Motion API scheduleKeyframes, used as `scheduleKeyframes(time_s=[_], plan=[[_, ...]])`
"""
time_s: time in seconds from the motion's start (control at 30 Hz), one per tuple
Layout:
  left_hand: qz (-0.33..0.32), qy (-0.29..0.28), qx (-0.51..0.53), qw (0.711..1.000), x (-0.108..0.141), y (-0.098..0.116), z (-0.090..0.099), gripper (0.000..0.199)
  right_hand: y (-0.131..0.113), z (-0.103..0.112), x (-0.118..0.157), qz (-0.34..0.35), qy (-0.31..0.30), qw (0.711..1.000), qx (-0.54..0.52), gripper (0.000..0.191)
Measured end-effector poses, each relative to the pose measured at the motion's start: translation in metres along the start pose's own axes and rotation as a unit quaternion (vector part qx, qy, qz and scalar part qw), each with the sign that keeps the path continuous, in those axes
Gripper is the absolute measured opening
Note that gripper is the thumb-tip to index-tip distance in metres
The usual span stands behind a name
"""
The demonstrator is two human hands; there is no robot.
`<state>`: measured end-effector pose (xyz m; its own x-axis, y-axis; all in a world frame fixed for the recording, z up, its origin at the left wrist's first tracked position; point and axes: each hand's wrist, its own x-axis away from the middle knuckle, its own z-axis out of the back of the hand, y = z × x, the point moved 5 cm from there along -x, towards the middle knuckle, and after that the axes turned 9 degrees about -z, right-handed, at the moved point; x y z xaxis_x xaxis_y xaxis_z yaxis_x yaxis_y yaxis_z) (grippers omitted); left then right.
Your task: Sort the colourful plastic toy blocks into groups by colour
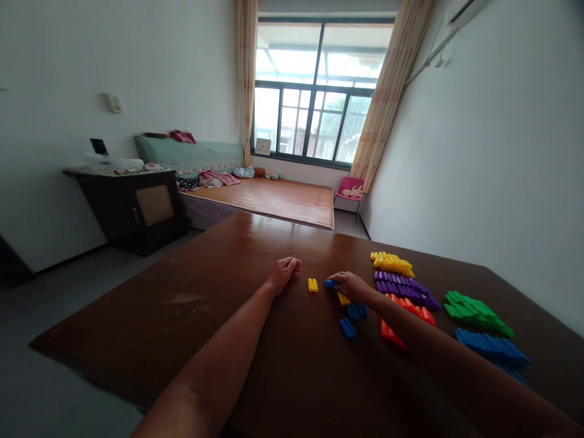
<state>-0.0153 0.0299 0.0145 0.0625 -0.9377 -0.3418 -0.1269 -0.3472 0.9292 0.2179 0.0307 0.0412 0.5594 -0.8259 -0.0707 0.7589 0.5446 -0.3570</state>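
My right hand [352,286] pinches a small blue plastic block [330,283] at its fingertips, low over the table. Beneath that hand a yellow block [344,298] partly shows. Blue blocks [356,312] lie just below it, with another blue block [348,328] nearer to me. A yellow block [312,285], shaped like two joined tubes, stands alone between my hands. My left hand [285,272] rests on the table to its left, its fingers curled closed. Whether anything is inside that hand is hidden.
On the brown table [191,316], grouped blocks lie at the right: yellow [393,263], purple [405,288], orange [393,331], green [477,312] and blue [491,347]. My right forearm crosses over the orange group. Beyond the table stand a bed [283,198], a dark cabinet [132,213] and a pink chair [349,184].
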Motion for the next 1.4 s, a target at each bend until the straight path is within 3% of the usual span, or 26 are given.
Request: scheduleKeyframes(time_s=[0.17,0.37,0.47,0.73,0.9,1.07,1.2,1.4], plan=[[0.007,0.001,0.001,1.000,0.000,0.000,0.000,0.039,0.001,0.005,0.005,0.002,-0.022,0.998,-0.060,0.048],[0.006,0.003,-0.007,1.000,0.000,0.002,-0.001,0.038,0.006,0.026,0.001,-0.087,0.032,0.992,-0.089,0.033],[0.003,0.004,-0.012,1.000,0.000,0.003,-0.001,0.039,0.004,0.026,-0.001,-0.103,0.033,0.991,-0.083,0.023],[0.005,0.003,-0.011,1.000,0.000,0.001,-0.001,0.041,-0.017,0.008,-0.009,-0.022,-0.035,0.999,-0.011,0.030],[0.003,-0.005,-0.014,1.000,0.000,0.002,-0.002,0.040,-0.015,0.012,-0.026,-0.050,-0.134,0.989,-0.020,0.038],[0.007,-0.001,-0.007,1.000,0.001,0.002,-0.002,0.039,-0.013,0.027,-0.036,-0.102,-0.016,0.994,0.024,0.029],[0.011,-0.001,-0.009,1.000,0.001,0.003,-0.003,0.038,-0.016,0.024,-0.025,-0.093,-0.003,0.991,0.091,0.020],[0.011,-0.006,-0.013,1.000,0.001,0.003,-0.003,0.037,-0.029,0.021,-0.016,-0.072,0.021,0.995,0.059,0.021]])
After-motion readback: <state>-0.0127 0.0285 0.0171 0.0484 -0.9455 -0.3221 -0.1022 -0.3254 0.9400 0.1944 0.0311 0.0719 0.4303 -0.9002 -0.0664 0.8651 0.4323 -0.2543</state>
